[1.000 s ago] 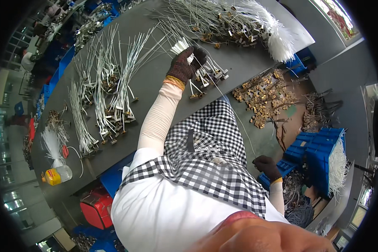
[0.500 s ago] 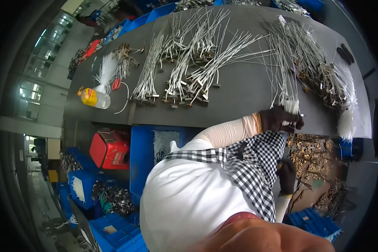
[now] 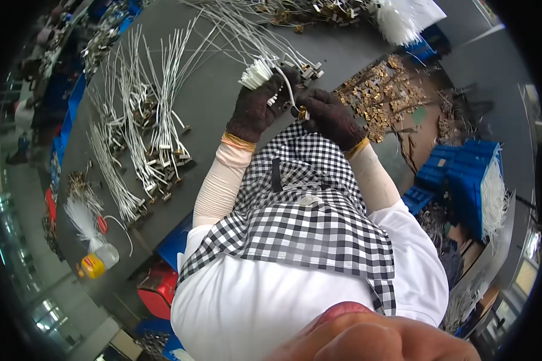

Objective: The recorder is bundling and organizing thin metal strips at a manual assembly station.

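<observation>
My left hand (image 3: 252, 114), in a dark glove, is closed round a bundle of white wires (image 3: 256, 73), their thick sleeved ends sticking out on the left. One white wire (image 3: 291, 89) arches from the bundle toward the right glove. My right hand (image 3: 332, 119), also gloved, is close beside the left, thumb and fingers pinching a small brass-coloured metal piece (image 3: 304, 112) at that wire's end. Just beyond the gloves, small metal connectors (image 3: 311, 71) show at the ends of other wires. The fingertips of the left hand are partly hidden.
Bundles of white wires with metal ends (image 3: 153, 144) lie on the dark table (image 3: 208, 102) to the left. Many loose brass pieces (image 3: 376, 99) are heaped at right. Blue crates (image 3: 457, 174) stand beyond them. A yellow-labelled bottle (image 3: 99, 260) stands far left, near a red bin (image 3: 158, 289).
My view has swung to the right. My right hand has risen from beside the brass pieces to meet the left, and now pinches a brass piece. The left still grips the wire bundle.
</observation>
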Demonstrator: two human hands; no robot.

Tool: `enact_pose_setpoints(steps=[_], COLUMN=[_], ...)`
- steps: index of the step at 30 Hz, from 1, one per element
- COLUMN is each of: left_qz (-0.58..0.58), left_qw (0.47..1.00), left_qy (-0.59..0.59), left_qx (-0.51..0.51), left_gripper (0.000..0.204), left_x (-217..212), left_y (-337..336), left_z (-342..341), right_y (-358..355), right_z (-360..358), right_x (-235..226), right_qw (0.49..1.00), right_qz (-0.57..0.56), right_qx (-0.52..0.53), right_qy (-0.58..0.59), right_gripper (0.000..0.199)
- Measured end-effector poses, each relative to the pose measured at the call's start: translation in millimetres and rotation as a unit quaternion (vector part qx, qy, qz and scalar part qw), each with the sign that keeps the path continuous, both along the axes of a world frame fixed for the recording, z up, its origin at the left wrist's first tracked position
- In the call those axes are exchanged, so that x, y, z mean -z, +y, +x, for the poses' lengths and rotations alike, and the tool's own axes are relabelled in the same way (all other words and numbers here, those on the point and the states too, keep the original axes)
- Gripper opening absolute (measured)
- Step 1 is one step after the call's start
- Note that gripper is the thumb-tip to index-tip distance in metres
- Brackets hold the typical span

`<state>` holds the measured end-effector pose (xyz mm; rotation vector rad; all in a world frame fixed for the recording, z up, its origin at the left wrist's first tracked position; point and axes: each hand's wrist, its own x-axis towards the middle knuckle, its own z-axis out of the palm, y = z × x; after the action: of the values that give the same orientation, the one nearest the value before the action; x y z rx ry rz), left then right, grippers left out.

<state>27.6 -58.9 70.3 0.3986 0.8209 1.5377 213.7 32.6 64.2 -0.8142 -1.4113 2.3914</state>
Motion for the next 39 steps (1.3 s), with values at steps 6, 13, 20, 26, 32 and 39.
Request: enact_pose_setpoints(steps=[6, 13, 20, 26, 32, 39], left_qz=[0.042, -0.092, -0.176, -0.199, -0.253, -0.231], left_qw=[0.981, 0.961, 0.909, 0.948, 0.899, 0.935], left_qy=[0.191, 0.251, 0.358, 0.207, 0.350, 0.246], left_qx=[0.015, -0.076, -0.123, -0.138, -0.074, -0.107], left_gripper=[0.024, 0.024, 0.023, 0.025, 0.027, 0.027], left_x=[17.8, 27.0, 19.4, 43.2, 66.5, 46.8], left_y=[6.2, 30.1, 73.3, 92.7, 91.3, 80.6], left_z=[13.1, -14.0, -31.2, -39.8, -71.5, -57.5], right_y=[21.9, 37.8, 57.8, 68.6, 175.5, 241.3], right_z=[-12.2, -28.2, -50.6, -56.1, -74.5, -118.2], right_x=[24.3, 19.0, 26.7, 50.5, 88.5, 97.9], right_qw=[0.730, 0.992, 0.974, 0.978, 0.803, 0.679], right_qz=[0.671, 0.090, 0.202, 0.160, 0.560, 0.643], right_qx=[0.060, 0.061, 0.053, 0.095, 0.135, 0.030], right_qy=[0.111, -0.067, -0.091, -0.099, -0.155, -0.354], right_gripper=[0.023, 0.021, 0.019, 0.020, 0.031, 0.030])
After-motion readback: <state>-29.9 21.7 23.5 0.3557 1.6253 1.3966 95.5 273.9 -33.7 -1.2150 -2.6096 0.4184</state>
